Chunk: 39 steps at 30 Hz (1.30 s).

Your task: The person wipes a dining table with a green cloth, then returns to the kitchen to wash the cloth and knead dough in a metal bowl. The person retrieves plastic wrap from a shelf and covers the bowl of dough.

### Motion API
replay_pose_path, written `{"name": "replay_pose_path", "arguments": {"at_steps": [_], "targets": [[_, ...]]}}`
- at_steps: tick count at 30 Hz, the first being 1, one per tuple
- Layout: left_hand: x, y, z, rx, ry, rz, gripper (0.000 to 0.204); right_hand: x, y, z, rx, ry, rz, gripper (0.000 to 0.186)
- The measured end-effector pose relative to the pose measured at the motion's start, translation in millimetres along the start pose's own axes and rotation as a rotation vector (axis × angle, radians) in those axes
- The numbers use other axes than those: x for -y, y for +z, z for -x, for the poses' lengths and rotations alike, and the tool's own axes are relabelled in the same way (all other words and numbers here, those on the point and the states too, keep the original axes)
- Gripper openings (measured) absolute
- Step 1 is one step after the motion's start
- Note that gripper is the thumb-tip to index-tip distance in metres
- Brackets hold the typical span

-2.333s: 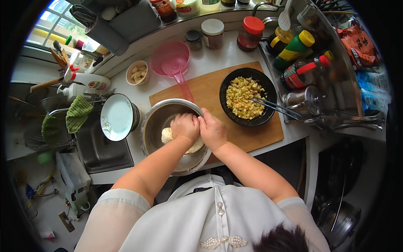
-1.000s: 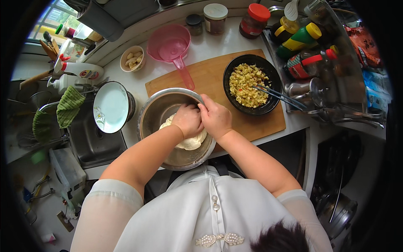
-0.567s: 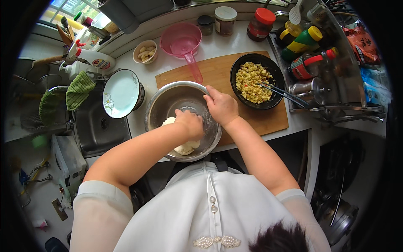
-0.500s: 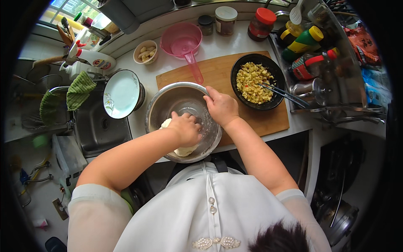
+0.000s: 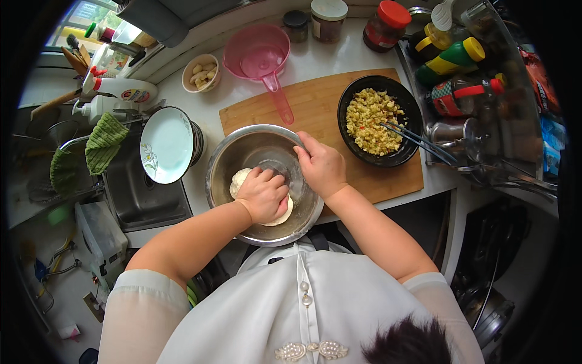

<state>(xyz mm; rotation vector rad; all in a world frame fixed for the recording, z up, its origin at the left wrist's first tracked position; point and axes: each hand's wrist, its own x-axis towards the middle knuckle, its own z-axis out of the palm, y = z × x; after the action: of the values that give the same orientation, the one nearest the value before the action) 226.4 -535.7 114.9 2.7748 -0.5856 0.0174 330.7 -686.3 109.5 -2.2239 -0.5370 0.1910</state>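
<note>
A steel mixing bowl [image 5: 267, 141] sits at the near edge of the counter, partly on the cutting board. Inside it lies a pale lump of dough [image 5: 239, 181], much of it covered by my left hand [image 5: 264, 195]. The fingers of that hand are curled and press into the dough. My right hand [image 5: 322, 165] grips the bowl's right rim, thumb on the inner side and fingers outside. Right of the bowl stands a black bowl [image 5: 407, 100] of crumbly yellow filling [image 5: 374, 121], with dark chopsticks [image 5: 421, 141] resting in it.
The wooden cutting board [image 5: 397, 182] lies under both bowls. A pink ladle [image 5: 257, 54] rests behind, beside a small bowl of garlic cloves [image 5: 201, 74]. Stacked plates [image 5: 167, 145] stand left by the sink [image 5: 145, 203]. Jars [image 5: 386, 24] and sauce bottles [image 5: 451, 60] fill the back right.
My left hand has curled its fingers and pressed lower into the dough. My right hand still grips the bowl's rim. The view has shifted slightly.
</note>
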Motion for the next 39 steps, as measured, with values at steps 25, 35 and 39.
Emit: {"name": "replay_pose_path", "arguments": {"at_steps": [25,35,39], "targets": [[-28,-13,-1,-0.075,0.022,0.261,0.031,0,-12,0,0.04,0.017,0.109,0.026],[-21,20,-49,0.058,-0.271,0.081,0.018,-5,-7,9,-0.056,0.002,0.09,0.029],[-2,40,-65,-0.008,-0.397,0.188,0.029,-5,-9,5,-0.037,-0.003,0.085,0.03]]}}
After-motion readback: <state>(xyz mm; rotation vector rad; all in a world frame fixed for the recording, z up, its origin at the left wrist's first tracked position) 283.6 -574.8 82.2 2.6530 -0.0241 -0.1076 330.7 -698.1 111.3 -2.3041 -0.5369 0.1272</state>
